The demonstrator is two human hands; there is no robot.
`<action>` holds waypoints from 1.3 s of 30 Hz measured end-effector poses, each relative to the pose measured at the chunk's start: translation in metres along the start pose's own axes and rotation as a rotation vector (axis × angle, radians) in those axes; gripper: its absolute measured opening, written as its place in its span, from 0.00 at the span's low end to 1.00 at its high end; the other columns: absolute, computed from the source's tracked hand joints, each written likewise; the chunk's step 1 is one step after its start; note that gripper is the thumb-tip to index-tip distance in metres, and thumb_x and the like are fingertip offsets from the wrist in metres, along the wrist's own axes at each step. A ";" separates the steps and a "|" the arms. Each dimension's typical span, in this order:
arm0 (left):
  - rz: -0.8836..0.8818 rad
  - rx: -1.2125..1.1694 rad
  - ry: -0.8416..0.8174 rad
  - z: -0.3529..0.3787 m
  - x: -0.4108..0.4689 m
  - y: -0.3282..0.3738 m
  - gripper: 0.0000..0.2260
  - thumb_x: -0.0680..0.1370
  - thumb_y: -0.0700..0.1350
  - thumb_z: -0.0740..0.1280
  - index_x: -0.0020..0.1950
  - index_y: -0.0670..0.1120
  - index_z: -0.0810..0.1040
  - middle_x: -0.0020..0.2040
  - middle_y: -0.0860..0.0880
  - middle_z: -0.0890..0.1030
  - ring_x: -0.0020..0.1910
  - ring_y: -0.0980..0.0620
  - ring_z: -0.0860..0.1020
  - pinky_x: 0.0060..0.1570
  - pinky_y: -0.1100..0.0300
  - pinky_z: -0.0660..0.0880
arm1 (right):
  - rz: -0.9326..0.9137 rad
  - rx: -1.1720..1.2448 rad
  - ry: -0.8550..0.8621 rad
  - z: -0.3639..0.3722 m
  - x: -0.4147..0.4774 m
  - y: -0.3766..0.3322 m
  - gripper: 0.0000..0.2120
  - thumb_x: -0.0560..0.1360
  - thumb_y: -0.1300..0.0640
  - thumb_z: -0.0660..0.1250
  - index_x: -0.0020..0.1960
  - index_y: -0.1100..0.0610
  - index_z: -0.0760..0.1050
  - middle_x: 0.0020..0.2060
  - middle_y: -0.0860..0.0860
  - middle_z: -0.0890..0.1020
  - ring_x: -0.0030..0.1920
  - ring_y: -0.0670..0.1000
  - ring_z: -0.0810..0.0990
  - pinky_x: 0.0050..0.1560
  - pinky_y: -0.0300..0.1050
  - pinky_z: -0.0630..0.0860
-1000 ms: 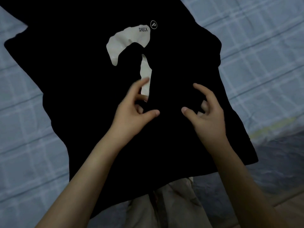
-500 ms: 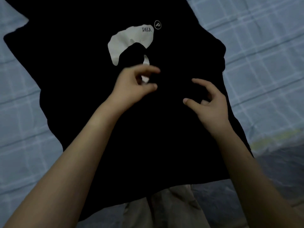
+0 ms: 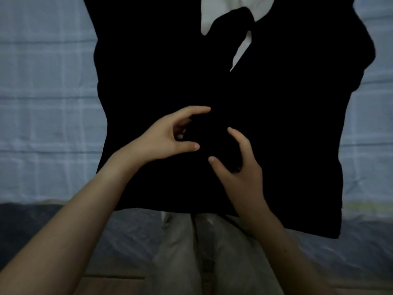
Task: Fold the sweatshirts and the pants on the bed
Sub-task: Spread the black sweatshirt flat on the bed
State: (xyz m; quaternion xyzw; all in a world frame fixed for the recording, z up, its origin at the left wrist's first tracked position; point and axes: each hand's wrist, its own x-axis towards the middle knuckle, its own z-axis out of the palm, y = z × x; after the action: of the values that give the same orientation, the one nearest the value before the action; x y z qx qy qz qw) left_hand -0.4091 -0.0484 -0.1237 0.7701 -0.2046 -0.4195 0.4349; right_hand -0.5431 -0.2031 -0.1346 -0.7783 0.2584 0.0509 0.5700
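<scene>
Black, smooth sweatshirt [image 3: 276, 124] lies flat on a checked pale-blue bedsheet [image 3: 42, 103], right under the left hand [image 3: 170, 137] and right hand [image 3: 240, 173]. Both are half-curled, can't tell if gripping.

Black sweatshirt [image 3: 265, 124] runs off the top edge, and the white print [image 3: 212, 11] is chopped w/ it. Fabric's so dark any folds/seams are lost, so can't tell if left hand [image 3: 162, 138] or right hand [image 3: 242, 179] actually has cloth btwn the curled fingers. Grey pants [image 3: 180, 252]: top tucked under the hem, bottom cut off, blurry.
</scene>
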 end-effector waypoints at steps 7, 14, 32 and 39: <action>0.022 0.196 0.383 -0.040 -0.016 0.002 0.18 0.74 0.53 0.69 0.63 0.60 0.77 0.52 0.61 0.81 0.56 0.66 0.77 0.57 0.69 0.72 | -0.069 0.122 0.049 0.026 -0.008 -0.017 0.23 0.78 0.58 0.70 0.70 0.49 0.70 0.63 0.40 0.76 0.64 0.40 0.75 0.61 0.42 0.77; -0.008 0.188 0.137 -0.040 -0.030 -0.049 0.31 0.73 0.50 0.74 0.72 0.66 0.66 0.64 0.61 0.75 0.62 0.68 0.72 0.58 0.74 0.69 | 0.009 0.047 -0.004 0.050 -0.007 -0.004 0.29 0.76 0.60 0.72 0.73 0.47 0.67 0.65 0.33 0.74 0.64 0.34 0.73 0.60 0.29 0.72; 0.294 1.009 0.176 -0.011 0.001 -0.085 0.29 0.83 0.57 0.50 0.80 0.48 0.49 0.81 0.48 0.50 0.80 0.49 0.47 0.77 0.45 0.48 | -0.037 -0.936 0.351 0.088 0.032 0.005 0.26 0.83 0.47 0.53 0.80 0.49 0.55 0.79 0.55 0.56 0.80 0.58 0.51 0.77 0.61 0.50; 0.428 0.699 0.361 -0.042 -0.013 -0.081 0.23 0.82 0.49 0.57 0.77 0.47 0.64 0.78 0.47 0.63 0.78 0.47 0.59 0.77 0.50 0.53 | -0.128 -0.928 0.419 0.096 0.033 -0.005 0.27 0.82 0.46 0.51 0.80 0.52 0.57 0.78 0.57 0.59 0.79 0.58 0.53 0.77 0.61 0.49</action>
State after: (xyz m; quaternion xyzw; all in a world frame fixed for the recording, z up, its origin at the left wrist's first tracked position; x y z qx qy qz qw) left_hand -0.3859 0.0244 -0.1748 0.8720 -0.4096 -0.0847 0.2545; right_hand -0.4918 -0.1258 -0.1761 -0.9571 0.2691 -0.0320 0.1025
